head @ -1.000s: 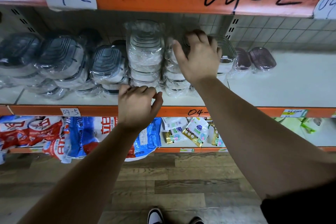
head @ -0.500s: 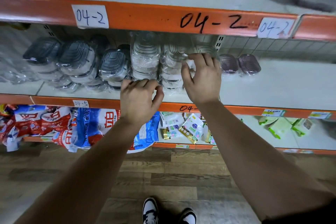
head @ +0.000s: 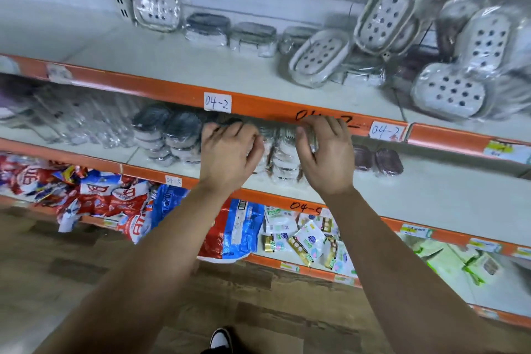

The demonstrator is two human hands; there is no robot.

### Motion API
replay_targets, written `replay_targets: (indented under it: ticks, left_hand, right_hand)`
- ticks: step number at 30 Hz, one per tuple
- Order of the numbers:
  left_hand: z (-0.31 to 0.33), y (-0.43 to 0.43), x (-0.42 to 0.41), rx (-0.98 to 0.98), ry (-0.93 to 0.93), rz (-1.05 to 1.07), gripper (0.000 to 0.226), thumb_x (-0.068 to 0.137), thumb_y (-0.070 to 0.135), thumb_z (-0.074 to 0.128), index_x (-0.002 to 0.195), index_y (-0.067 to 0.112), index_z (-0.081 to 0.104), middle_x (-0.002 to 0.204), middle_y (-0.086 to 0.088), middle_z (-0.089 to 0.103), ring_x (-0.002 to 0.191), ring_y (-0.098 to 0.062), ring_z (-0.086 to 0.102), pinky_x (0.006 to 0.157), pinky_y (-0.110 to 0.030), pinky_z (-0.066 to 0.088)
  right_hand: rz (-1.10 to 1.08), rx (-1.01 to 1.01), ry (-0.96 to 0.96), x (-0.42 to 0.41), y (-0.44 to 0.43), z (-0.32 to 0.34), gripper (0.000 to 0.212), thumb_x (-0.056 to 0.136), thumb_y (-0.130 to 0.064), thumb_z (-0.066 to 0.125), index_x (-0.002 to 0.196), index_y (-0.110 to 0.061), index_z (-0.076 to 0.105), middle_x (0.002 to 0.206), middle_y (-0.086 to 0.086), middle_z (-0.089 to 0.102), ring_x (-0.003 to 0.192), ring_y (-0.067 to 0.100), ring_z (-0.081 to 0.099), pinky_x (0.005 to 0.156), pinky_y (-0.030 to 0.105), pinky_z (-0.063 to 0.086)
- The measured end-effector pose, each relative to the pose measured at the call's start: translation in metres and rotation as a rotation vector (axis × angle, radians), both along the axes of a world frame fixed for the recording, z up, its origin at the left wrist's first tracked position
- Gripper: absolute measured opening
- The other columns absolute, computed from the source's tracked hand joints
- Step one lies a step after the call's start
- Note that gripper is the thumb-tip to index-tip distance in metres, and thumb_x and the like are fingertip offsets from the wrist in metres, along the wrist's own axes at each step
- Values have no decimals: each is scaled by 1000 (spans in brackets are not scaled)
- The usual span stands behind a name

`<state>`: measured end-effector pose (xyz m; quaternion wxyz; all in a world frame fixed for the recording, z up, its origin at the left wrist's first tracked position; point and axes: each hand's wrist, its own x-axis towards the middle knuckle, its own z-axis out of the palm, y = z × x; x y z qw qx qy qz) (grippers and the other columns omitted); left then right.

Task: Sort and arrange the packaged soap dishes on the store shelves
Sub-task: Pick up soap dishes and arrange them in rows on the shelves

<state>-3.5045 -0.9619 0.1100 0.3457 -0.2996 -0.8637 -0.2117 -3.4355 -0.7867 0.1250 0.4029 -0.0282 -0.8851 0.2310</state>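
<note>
On my feed both hands are up at the middle shelf point(head: 431, 192), just under the 04-2 tag point(head: 217, 102). The right hand point(head: 326, 158), below and right of the tag, has its thumb and curled fingers closed round the top of the clear dishes point(head: 283, 158), a wrapped stack standing below the tag's right side. The left hand point(head: 230, 155), straight below the tag, bends its fingers over the packs where the clear stack meets the grey dishes point(head: 169, 138). Blur stops me telling whether that grip holds anything. The grey dishes stand in stacks below and left of the tag. Two brown dishes point(head: 385, 161) lie well right of it on the same shelf. Above and right of the tag, white dishes point(head: 321, 57) with holes lean in a loose pile on the upper shelf point(head: 201, 66). Far below the tag, red and blue bags point(head: 115, 201) and small sachets point(head: 307, 238) lie on the bottom shelf point(head: 448, 282), and a shoe point(head: 220, 338) shows on the wood floor point(head: 57, 282).
</note>
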Motion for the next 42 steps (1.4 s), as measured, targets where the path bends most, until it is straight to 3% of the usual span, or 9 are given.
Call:
replay_targets:
  ticks: [7, 15, 19, 24, 29, 32, 35, 38, 42]
  left_hand:
    - [37, -36, -59, -2, 31, 112, 26, 94, 32, 48, 87, 18, 68, 76, 2, 68, 65, -23, 61, 80, -38, 36]
    - [53, -74, -172, -42, -68, 87, 32, 93, 35, 40, 89, 18, 67, 80, 1, 67, 70, -25, 62, 81, -40, 40]
    - [58, -80, -230, -43, -100, 66, 34, 90, 36, 40, 90, 17, 68, 85, -2, 67, 84, -28, 61, 81, -41, 43]
    - [61, -70, -294, -189, -204, -18, 37, 95, 31, 43, 117, 13, 66, 116, -7, 65, 115, -30, 53, 93, -42, 35]
    - [71, -49, -340, -303, -313, -31, 47, 101, 28, 42, 146, 13, 41, 150, -7, 42, 139, -27, 35, 111, -41, 27]
    - [71, -39, -360, -357, -388, -25, 54, 103, 26, 39, 154, 12, 26, 159, -7, 28, 149, -25, 19, 120, -42, 18]
    - [65, -39, -371, -384, -363, -7, 51, 101, 16, 41, 152, 13, 32, 154, -9, 35, 148, -27, 21, 120, -40, 14]
    - [67, -49, -375, -314, -320, -36, 42, 97, 15, 49, 139, 18, 53, 132, -10, 51, 126, -30, 48, 112, -38, 24]
    - [79, -63, -369, -320, -314, -8, 37, 89, 44, 65, 118, 22, 70, 117, -8, 62, 114, -31, 56, 99, -39, 34]
  right_hand:
    - [67, 20, 27, -55, -22, 42, 30, 96, -29, 49, 104, -8, 69, 102, 7, 66, 98, 25, 52, 87, 34, 41]
    - [58, -11, -56, -154, -47, 51, 33, 94, -32, 47, 104, -9, 69, 104, 7, 64, 100, 30, 57, 88, 40, 47]
    - [-10, 27, -108, -197, -50, 53, 34, 94, -33, 47, 105, -10, 69, 106, 8, 65, 100, 31, 59, 86, 41, 50]
    - [-62, 15, -190, -233, -50, 57, 41, 93, -38, 43, 109, -10, 68, 111, 9, 64, 103, 32, 58, 89, 44, 49]
    - [-104, -1, -235, -254, -47, 55, 34, 92, -31, 50, 111, -9, 69, 113, 10, 64, 108, 33, 56, 90, 40, 48]
    - [-142, 3, -242, -262, -41, 53, 36, 92, -33, 49, 111, -11, 69, 113, 8, 64, 108, 33, 56, 89, 40, 48]
    - [-166, 10, -267, -269, -36, 54, 47, 91, -41, 40, 115, -12, 69, 117, 7, 64, 111, 33, 54, 96, 42, 46]
    - [-169, 29, -259, -275, -33, 54, 48, 92, -39, 39, 118, -11, 68, 120, 8, 65, 115, 34, 54, 99, 45, 46]
    - [-131, 44, -377, -287, -27, 54, 40, 97, -12, 46, 135, -7, 57, 144, 15, 52, 140, 35, 38, 113, 45, 37]
